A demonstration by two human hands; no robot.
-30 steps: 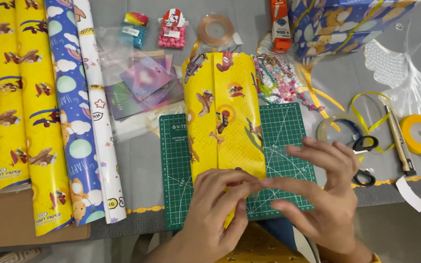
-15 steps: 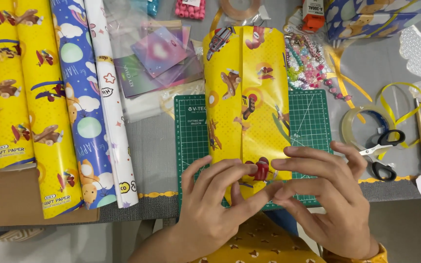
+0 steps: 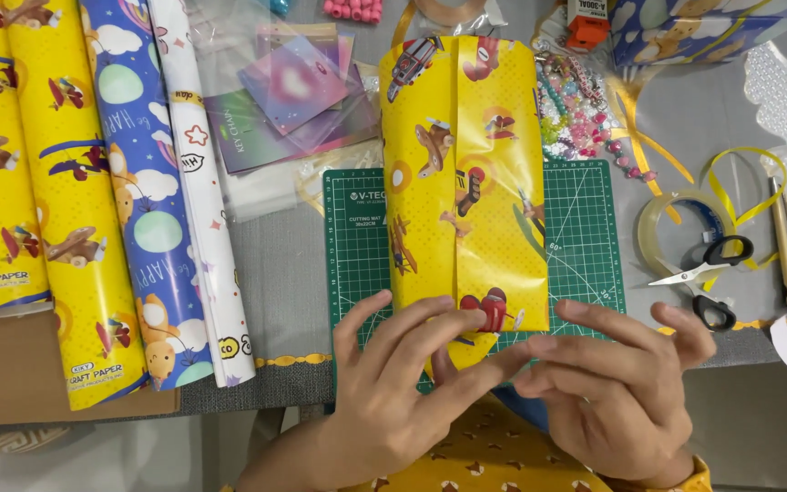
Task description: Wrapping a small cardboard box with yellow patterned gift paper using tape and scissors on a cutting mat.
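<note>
A flat parcel wrapped in yellow paper printed with cartoon aeroplanes lies upright in the centre of the frame, its lower part on a green gridded cutting mat and its top reaching past the mat's upper edge. The left hand, at lower centre, lays its spread fingers flat across the parcel's bottom edge, pressing the folded paper down. The right hand, lower right, is loosely open with fingers fanned; its fingertips meet the left hand's at the paper's lower flap. Rolls of yellow, blue and white wrapping paper fill the left side, while black-handled scissors and a clear tape roll lie at the right.
</note>
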